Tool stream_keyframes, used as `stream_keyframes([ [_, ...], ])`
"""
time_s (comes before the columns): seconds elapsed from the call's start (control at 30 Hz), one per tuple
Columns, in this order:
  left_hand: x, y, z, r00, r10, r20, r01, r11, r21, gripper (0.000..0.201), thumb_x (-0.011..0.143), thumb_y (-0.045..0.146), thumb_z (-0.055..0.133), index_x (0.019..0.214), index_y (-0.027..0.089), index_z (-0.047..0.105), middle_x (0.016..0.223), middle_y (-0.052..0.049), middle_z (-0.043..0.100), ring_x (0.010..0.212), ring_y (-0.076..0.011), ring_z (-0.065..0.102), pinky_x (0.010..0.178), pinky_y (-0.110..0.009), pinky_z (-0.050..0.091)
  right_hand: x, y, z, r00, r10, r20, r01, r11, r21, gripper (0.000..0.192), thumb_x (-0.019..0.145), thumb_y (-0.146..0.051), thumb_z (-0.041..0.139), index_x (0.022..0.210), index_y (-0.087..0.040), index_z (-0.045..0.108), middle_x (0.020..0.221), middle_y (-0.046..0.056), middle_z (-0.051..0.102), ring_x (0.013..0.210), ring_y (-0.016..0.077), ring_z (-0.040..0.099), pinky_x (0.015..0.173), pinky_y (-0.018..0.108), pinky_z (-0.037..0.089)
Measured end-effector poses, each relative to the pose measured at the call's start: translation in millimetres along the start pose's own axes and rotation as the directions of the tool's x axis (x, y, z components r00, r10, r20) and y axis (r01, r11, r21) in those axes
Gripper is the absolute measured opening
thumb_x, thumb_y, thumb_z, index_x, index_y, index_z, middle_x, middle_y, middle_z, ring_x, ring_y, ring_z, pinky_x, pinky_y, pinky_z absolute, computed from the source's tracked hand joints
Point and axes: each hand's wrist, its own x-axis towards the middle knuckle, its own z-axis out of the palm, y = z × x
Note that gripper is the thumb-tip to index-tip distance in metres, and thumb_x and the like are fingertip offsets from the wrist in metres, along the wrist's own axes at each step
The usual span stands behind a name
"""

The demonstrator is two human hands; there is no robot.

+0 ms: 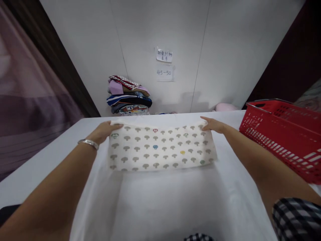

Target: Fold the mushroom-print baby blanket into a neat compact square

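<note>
Cloth (160, 147) with a mushroom print lies flat on the white table (45, 157), close to its far edge and roughly midway between the left and right edges. It is folded into a long band, and its long axis runs left to right, parallel to the far edge of the table; the short sides face the two arms.

The left hand (104, 131) sits on the far left corner of the cloth, with the thumb laid over the top of the fabric and the other fingers curled at the edge, seemingly pinching that corner. The right hand (213, 125) is on the far right corner in the same way, fingers narrow and closed on the fabric edge. Holding both far corners at once looks like a way to keep the band stretched straight and its fold line even. A silver bracelet (88, 143) circles the left wrist.

The near edge of the cloth lies free on the table, and the white cover in front of it is slightly creased. A red basket (283, 134) stands at the right edge of the table, apart from the cloth. Beyond the far edge, against the wall, a pile of folded clothes (129, 95) is stacked, and two paper notes (164, 63) are stuck on the wall above it.
</note>
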Motion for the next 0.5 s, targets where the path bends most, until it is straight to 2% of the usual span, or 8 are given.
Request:
stream_keyframes([
  [0.07,-2.5,20.7,-21.9,0.999,0.026,0.026,-0.023,0.992,-0.125,0.075,0.063,0.054,0.07,0.108,-0.004,0.055,0.105,-0.016,0.064,0.093,-0.0218,0.058,0.089,-0.041,0.044,-5.4,-21.8,-17.6,0.983,-0.158,-0.091,0.154,0.987,-0.047,0.092,0.054,-0.01,0.075,0.139,-0.017,0.039,0.093,0.007,0.068,0.078,0.0209,0.063,0.074,0.036,0.052],
  [0.17,-19.1,39.2,-49.8,0.978,0.14,-0.158,-0.165,0.974,-0.155,0.075,0.057,0.047,0.075,0.112,0.001,0.054,0.102,-0.008,0.064,0.087,-0.015,0.057,0.092,-0.04,0.042,-25.0,-43.6,-40.9,0.874,-0.417,-0.251,0.366,0.903,-0.226,0.078,0.059,-0.013,0.072,0.133,-0.018,0.047,0.097,0.006,0.066,0.081,0.0206,0.062,0.077,0.038,0.05],
  [0.23,-40.8,35.4,-58.4,0.955,0.198,-0.222,-0.213,0.976,-0.046,0.07,0.054,0.048,0.074,0.106,0.005,0.057,0.095,-0.003,0.064,0.084,-0.0131,0.056,0.093,-0.039,0.042,-46.7,-42.3,-47.4,0.772,-0.563,-0.294,0.438,0.807,-0.395,0.064,0.064,-0.015,0.068,0.126,-0.02,0.053,0.101,0.007,0.066,0.088,0.0224,0.061,0.083,0.04,0.048],
  [0.3,-69.5,15.0,-53.8,0.955,0.239,-0.178,-0.221,0.968,0.118,0.061,0.055,0.055,0.07,0.096,0.01,0.061,0.087,0.0,0.065,0.083,-0.0149,0.056,0.091,-0.039,0.043,-72.5,-22.9,-42.2,0.711,-0.656,-0.253,0.444,0.699,-0.561,0.047,0.07,-0.016,0.062,0.117,-0.021,0.06,0.106,0.008,0.065,0.099,0.0249,0.058,0.09,0.042,0.044],
  [0.33,-85.7,-0.8,-46.2,0.958,0.253,-0.136,-0.221,0.951,0.215,0.057,0.056,0.058,0.068,0.09,0.013,0.062,0.083,0.0,0.065,0.082,-0.0165,0.057,0.091,-0.038,0.043,-85.8,-6.3,-35.3,0.712,-0.671,-0.207,0.429,0.649,-0.628,0.04,0.071,-0.016,0.059,0.111,-0.022,0.063,0.108,0.009,0.065,0.103,0.0259,0.057,0.093,0.043,0.041],
  [0.37,-102.5,-19.4,-35.4,0.961,0.267,-0.077,-0.234,0.928,0.288,0.052,0.059,0.057,0.064,0.09,0.016,0.063,0.086,-0.001,0.066,0.086,-0.0184,0.057,0.091,-0.037,0.043,-98.7,14.1,-25.9,0.74,-0.657,-0.143,0.408,0.608,-0.681,0.033,0.072,-0.015,0.057,0.104,-0.021,0.066,0.107,0.009,0.065,0.104,0.0268,0.056,0.094,0.044,0.04],
  [0.43,-136.4,-59.6,-7.7,0.955,0.296,0.007,-0.281,0.899,0.336,0.039,0.064,0.049,0.059,0.09,0.021,0.063,0.098,-0.002,0.066,0.094,-0.0216,0.058,0.091,-0.034,0.044,-122.9,61.0,-3.1,0.806,-0.591,-0.028,0.379,0.553,-0.742,0.027,0.074,-0.015,0.053,0.095,-0.021,0.069,0.101,0.011,0.068,0.1,0.027,0.058,0.094,0.045,0.04],
  [0.5,-167.2,-94.5,20.8,0.952,0.245,0.183,-0.296,0.892,0.342,0.024,0.064,0.037,0.056,0.082,0.022,0.063,0.098,-0.005,0.067,0.096,-0.0236,0.059,0.091,-0.034,0.045,-143.3,105.6,18.8,0.833,-0.542,0.108,0.431,0.513,-0.742,0.028,0.074,-0.014,0.051,0.093,-0.021,0.07,0.101,0.01,0.068,0.098,0.0257,0.059,0.092,0.042,0.042],
])
